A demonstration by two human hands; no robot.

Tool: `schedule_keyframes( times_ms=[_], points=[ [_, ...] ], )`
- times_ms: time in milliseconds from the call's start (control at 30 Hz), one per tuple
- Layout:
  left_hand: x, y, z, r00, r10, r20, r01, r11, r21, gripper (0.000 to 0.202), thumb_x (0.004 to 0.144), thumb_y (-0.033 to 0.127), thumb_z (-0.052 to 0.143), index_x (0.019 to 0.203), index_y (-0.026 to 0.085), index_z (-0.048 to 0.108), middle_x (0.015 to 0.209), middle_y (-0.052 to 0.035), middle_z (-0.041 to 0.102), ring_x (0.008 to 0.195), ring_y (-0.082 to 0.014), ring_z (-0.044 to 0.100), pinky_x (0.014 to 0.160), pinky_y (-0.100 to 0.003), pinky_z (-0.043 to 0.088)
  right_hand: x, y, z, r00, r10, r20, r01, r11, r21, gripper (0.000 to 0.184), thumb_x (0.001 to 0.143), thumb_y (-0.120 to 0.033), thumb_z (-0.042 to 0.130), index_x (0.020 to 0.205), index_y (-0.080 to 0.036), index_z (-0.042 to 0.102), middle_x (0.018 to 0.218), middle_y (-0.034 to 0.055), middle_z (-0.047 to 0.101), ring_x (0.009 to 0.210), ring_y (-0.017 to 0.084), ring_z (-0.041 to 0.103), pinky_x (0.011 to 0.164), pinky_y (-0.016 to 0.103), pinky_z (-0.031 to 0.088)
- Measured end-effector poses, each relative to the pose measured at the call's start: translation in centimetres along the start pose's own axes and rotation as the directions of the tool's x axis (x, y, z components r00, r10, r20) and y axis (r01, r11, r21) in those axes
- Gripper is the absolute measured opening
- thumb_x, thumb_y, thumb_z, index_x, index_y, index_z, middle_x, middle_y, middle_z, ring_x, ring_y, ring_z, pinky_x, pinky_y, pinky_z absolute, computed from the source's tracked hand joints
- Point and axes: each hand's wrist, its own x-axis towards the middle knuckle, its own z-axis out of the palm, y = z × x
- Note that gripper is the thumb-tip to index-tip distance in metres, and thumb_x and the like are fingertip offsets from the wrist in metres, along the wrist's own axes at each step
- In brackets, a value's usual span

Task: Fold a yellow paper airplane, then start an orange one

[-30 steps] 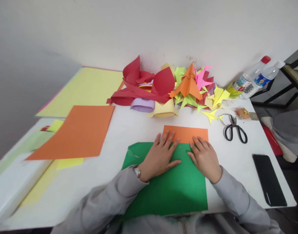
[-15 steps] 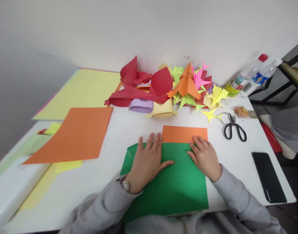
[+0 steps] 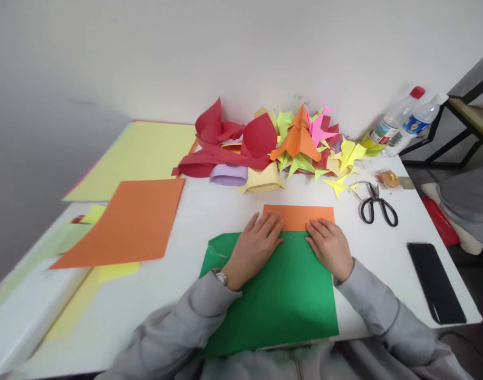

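Observation:
A sheet of green paper (image 3: 289, 290) lies flat before me at the table's front edge, its upper left corner creased. An orange paper strip (image 3: 295, 217) lies along the sheet's far edge. My left hand (image 3: 257, 248) rests flat across the green sheet, its fingertips on the left part of the strip. On the right, my right hand (image 3: 329, 245) lies with fingers stretched out on the strip's right end and the sheet's edge. Both hands are open and grip nothing.
Black-handled scissors (image 3: 378, 206) and a phone (image 3: 436, 282) lie to the right. A larger orange sheet (image 3: 134, 224) is at the left. Folded paper planes (image 3: 299, 140), red paper shapes (image 3: 225, 145) and two bottles (image 3: 413, 124) stand along the wall. A person's sleeve (image 3: 469, 200) shows far right.
My left hand has moved right, from beside the orange strip onto its left part, with its thumb drawn in. My right hand stays at the strip's right end.

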Motion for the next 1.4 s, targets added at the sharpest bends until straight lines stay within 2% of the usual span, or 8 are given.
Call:
schedule_keyframes(
  times_ms=[167,333,500,633,800,900,1100,1400],
  points=[
    [0.6,-0.8,1.2,0.993,0.081,-0.081,-0.086,0.994,-0.067,0.03,0.098,0.022,0.044,0.108,0.015,0.071,0.112,-0.0138,0.073,0.109,-0.0259,0.064,0.098,-0.047,0.05,0.6,0.8,0.5,0.999,-0.029,-0.035,0.03,0.999,0.045,0.027,0.096,-0.028,0.055,0.116,-0.017,0.07,0.112,0.0113,0.073,0.103,0.024,0.06,0.089,0.037,0.045],
    [0.7,-1.2,1.1,0.986,0.142,-0.084,-0.144,0.989,-0.014,0.029,0.097,0.014,0.044,0.109,0.014,0.071,0.114,-0.013,0.072,0.107,-0.0264,0.064,0.094,-0.046,0.051,1.8,0.5,0.7,0.992,-0.116,-0.046,0.116,0.993,-0.005,0.022,0.098,-0.024,0.052,0.109,-0.019,0.071,0.107,0.0079,0.074,0.099,0.022,0.06,0.089,0.037,0.04],
    [1.6,0.0,0.9,0.976,0.174,-0.13,-0.168,0.984,0.054,0.027,0.096,0.015,0.045,0.103,0.012,0.071,0.111,-0.0125,0.073,0.102,-0.0264,0.065,0.091,-0.045,0.051,2.9,0.1,0.7,0.976,-0.214,-0.044,0.212,0.976,-0.048,0.026,0.099,-0.016,0.046,0.097,-0.019,0.072,0.1,0.0069,0.074,0.089,0.019,0.06,0.089,0.036,0.041],
    [2.5,1.0,1.3,0.963,0.2,-0.183,-0.199,0.98,0.025,0.031,0.096,0.012,0.041,0.103,0.014,0.071,0.105,-0.0113,0.074,0.096,-0.0236,0.067,0.087,-0.042,0.053,3.0,-0.4,0.8,0.958,-0.267,-0.107,0.265,0.964,-0.03,0.03,0.099,-0.012,0.043,0.099,-0.018,0.072,0.1,0.0073,0.074,0.09,0.019,0.061,0.092,0.038,0.043],
    [2.3,1.3,1.6,0.947,0.233,-0.223,-0.228,0.972,0.051,0.031,0.094,0.01,0.041,0.097,0.015,0.072,0.099,-0.0103,0.075,0.091,-0.0217,0.068,0.084,-0.039,0.053,2.6,-0.8,1.0,0.936,-0.313,-0.159,0.312,0.95,-0.033,0.031,0.098,-0.01,0.042,0.098,-0.017,0.072,0.099,0.0079,0.075,0.089,0.019,0.062,0.093,0.039,0.045],
    [2.2,1.3,1.4,0.922,0.271,-0.277,-0.26,0.963,0.076,0.028,0.092,0.009,0.044,0.094,0.014,0.072,0.096,-0.0101,0.076,0.089,-0.0217,0.068,0.083,-0.039,0.053,2.6,-0.9,0.8,0.933,-0.323,-0.161,0.324,0.946,-0.023,0.03,0.098,-0.01,0.042,0.096,-0.018,0.072,0.097,0.008,0.075,0.089,0.019,0.062,0.092,0.04,0.046],
    [2.3,0.9,0.5,0.869,0.294,-0.398,-0.286,0.955,0.081,0.019,0.088,0.008,0.053,0.087,0.015,0.07,0.089,-0.0074,0.077,0.083,-0.0205,0.069,0.077,-0.037,0.053,2.9,-0.5,-0.2,0.877,-0.347,-0.333,0.341,0.937,-0.077,0.023,0.094,-0.009,0.051,0.087,-0.018,0.07,0.092,0.0058,0.076,0.084,0.018,0.062,0.089,0.038,0.047],
    [2.0,-0.4,0.4,0.858,0.282,-0.429,-0.286,0.957,0.057,0.015,0.084,0.006,0.058,0.09,0.014,0.07,0.09,-0.0078,0.077,0.085,-0.0216,0.069,0.077,-0.039,0.052,2.6,1.3,-0.6,0.903,-0.279,-0.327,0.278,0.959,-0.051,0.015,0.09,-0.011,0.056,0.091,-0.019,0.069,0.093,0.0048,0.077,0.089,0.019,0.064,0.088,0.039,0.042]
  ],
)
